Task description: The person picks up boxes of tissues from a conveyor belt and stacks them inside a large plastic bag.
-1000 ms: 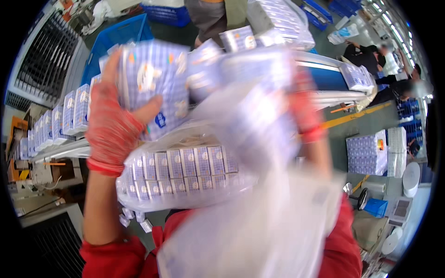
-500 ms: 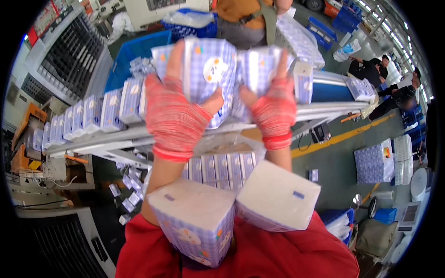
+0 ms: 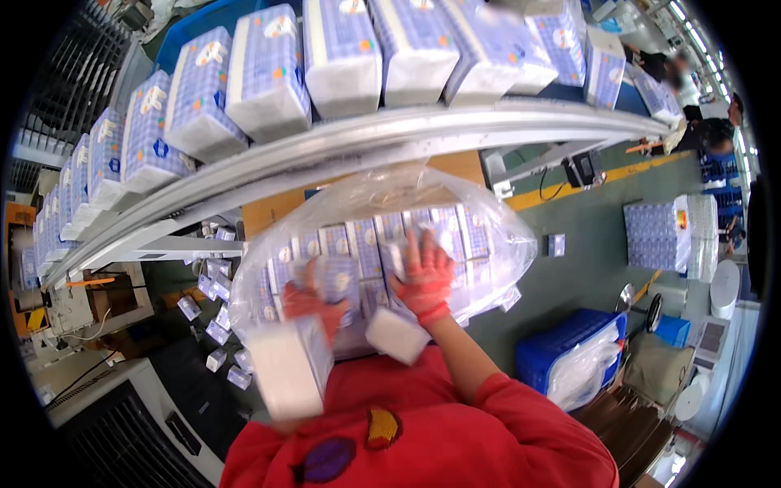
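My left hand (image 3: pixel 316 307), in a red knit glove with bare fingertips, is blurred over a purple-checked tissue pack (image 3: pixel 339 278) in a large clear plastic bag (image 3: pixel 506 224). Its fingers look stretched out. My right hand (image 3: pixel 426 281), gloved alike, lies with fingers spread against the packs in the bag. Rows of such packs (image 3: pixel 360 241) fill the bag. A pack with a white end (image 3: pixel 289 370) covers part of my left forearm. Another pale-ended pack (image 3: pixel 396 335) is tilted below my right wrist, blurred.
A curved metal rail (image 3: pixel 325 134) crosses ahead, with a row of tissue packs (image 3: pixel 268 73) on the line behind it. Loose packs (image 3: pixel 218 329) litter the floor at left. A blue crate (image 3: pixel 533 358) with plastic stands at right. Wrapped bundles (image 3: pixel 657 236) and people are farther right.
My hands have come down and back from the line to the bag. The view has tilted down, showing more of the bag. The two white-ended packs near my forearms have shifted.
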`<state>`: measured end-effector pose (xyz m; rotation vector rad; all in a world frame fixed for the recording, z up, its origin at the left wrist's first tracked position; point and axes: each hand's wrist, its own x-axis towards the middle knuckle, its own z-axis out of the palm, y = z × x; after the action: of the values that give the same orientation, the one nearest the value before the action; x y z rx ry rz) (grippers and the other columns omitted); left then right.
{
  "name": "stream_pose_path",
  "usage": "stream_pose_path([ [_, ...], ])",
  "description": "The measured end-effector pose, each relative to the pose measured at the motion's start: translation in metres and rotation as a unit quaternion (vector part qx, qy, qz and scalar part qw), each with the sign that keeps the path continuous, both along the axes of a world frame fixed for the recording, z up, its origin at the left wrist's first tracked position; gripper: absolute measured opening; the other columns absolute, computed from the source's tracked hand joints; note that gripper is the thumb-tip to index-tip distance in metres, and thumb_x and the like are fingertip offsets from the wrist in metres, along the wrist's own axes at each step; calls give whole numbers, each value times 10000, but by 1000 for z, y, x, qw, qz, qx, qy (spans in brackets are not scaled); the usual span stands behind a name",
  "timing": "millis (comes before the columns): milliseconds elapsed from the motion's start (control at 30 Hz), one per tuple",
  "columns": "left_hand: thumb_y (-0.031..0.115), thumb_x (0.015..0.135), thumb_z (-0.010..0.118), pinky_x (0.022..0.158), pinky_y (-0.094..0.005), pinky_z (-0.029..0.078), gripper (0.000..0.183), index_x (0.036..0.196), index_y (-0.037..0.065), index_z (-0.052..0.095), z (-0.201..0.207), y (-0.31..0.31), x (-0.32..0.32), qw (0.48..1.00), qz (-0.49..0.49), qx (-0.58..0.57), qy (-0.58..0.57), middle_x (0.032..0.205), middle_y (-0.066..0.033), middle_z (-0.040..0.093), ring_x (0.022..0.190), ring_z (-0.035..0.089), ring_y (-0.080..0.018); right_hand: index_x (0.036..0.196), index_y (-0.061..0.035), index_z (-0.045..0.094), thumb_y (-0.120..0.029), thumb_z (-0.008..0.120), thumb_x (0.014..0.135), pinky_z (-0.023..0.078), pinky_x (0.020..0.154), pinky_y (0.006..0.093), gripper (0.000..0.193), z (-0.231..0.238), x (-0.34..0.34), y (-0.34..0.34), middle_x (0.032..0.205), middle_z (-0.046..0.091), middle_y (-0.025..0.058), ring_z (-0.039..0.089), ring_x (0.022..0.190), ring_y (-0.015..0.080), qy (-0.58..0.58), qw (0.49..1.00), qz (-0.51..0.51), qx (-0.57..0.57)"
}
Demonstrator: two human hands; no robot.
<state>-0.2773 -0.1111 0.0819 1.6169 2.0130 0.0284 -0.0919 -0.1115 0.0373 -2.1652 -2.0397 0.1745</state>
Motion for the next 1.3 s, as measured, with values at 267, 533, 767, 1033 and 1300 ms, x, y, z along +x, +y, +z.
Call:
stream_pose_path([
  [267,454,652,601,924,-410,304,830,1308,143,198,-27,-7,28,999,-22,32,-10,1191,-275,357,1112,339,-401,1258,-147,329,-376,581,701,343,831,437,653,2,-6,-48,1268,312,180,397,1063,324,115,992,43,19],
  [533,450,631,624,900,-459,313,791,1290,209,260,-16,3,-4,981,-69,169,-65,1275,-214,261,1144,294,-402,1272,-163,292,-260,599,664,419,769,429,688,50,-31,-57,1192,398,197,486,976,340,-7,938,162,-305],
  [767,659,651,457,877,-644,170,777,1297,285,243,13,52,59,964,-227,65,121,1321,-67,278,1235,180,-325,1280,-39,215,32,638,644,394,850,288,767,95,110,-71,1110,468,99,447,1041,176,525,850,-20,-32],
  [1033,658,618,491,896,-622,146,750,1249,283,337,-10,45,71,968,-213,9,135,1277,-61,339,1200,257,-322,1308,-32,134,-12,648,604,193,996,293,872,-48,119,-23,1297,282,147,260,1208,220,413,881,-183,142],
  [1300,593,665,494,905,-630,78,654,1229,285,373,-37,11,26,964,-207,87,139,1227,-59,363,1189,265,-299,1209,-36,359,1,465,688,362,879,330,533,-26,102,-87,1114,447,180,451,1032,280,251,942,-219,48],
])
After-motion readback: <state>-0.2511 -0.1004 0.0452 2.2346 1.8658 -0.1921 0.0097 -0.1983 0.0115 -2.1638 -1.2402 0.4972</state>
